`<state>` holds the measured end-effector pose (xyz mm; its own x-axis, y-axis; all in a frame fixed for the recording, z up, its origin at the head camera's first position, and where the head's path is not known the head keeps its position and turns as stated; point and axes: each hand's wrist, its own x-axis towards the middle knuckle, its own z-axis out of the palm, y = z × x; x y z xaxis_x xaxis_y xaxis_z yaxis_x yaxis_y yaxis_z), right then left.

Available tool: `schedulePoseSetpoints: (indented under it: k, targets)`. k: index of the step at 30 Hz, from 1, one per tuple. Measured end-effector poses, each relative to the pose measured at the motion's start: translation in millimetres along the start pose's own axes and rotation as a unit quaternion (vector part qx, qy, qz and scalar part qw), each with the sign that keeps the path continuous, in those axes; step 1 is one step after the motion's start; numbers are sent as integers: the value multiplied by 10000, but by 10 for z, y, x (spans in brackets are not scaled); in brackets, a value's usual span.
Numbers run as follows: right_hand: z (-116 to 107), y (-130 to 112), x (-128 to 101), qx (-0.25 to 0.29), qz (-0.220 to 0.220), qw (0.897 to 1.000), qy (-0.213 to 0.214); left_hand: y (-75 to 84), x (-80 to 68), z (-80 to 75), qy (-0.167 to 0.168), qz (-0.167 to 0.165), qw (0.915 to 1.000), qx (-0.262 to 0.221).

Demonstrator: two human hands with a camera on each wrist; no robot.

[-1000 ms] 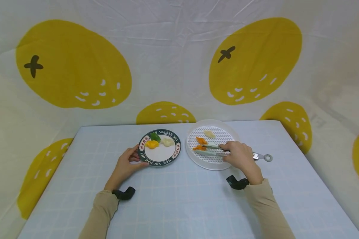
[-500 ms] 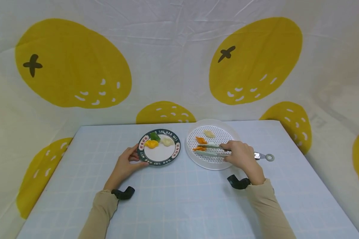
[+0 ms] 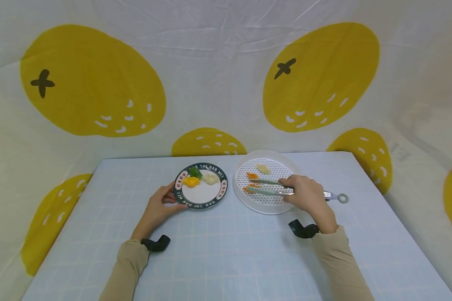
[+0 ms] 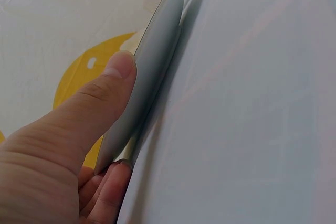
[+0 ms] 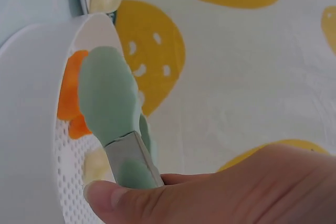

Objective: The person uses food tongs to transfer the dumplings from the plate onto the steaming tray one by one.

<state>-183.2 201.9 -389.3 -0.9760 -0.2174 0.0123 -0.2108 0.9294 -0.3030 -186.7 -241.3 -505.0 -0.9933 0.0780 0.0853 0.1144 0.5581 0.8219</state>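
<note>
In the head view my left hand (image 3: 168,197) grips the near left rim of a dark-rimmed plate (image 3: 203,194) holding a yellow dumpling (image 3: 191,181), a green one (image 3: 195,172) and a white one (image 3: 210,178). The left wrist view shows the thumb (image 4: 113,85) on top of the plate rim (image 4: 157,61) and fingers under it. My right hand (image 3: 288,187) holds green-tipped metal tongs (image 3: 265,187) over a white perforated tray (image 3: 271,201). Their tips sit spread beside two orange dumplings (image 3: 252,175). In the right wrist view the tongs (image 5: 107,98) hover by an orange dumpling (image 5: 69,98).
A white dumpling (image 3: 263,168) lies at the back of the tray. Plate and tray stand side by side on a pale blue checked table (image 3: 226,251). A cloth backdrop (image 3: 218,75) printed with yellow fruit rises behind and around the table.
My right hand has drifted slightly right with the tongs, and their tips stand a little wider apart. The left hand and plate have stayed put.
</note>
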Motion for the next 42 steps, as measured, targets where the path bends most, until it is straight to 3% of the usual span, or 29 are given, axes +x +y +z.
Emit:
schedulePoseSetpoints:
  k: [5,14,26,42]
  targets:
    - [-10,-23,-4,98,-164,9994,275,-3,-9,4,0,-21,10000,37]
    - [-28,-254,135,357,-224,9984,373,-17,4,13,-5,54,10000,-22]
    - [38,-596,450,821,-265,9962,117,-21,1,23,12,49,10000,37]
    - [212,-1024,758,442,-389,9976,-363,-34,3,9,-2,126,9999,-68]
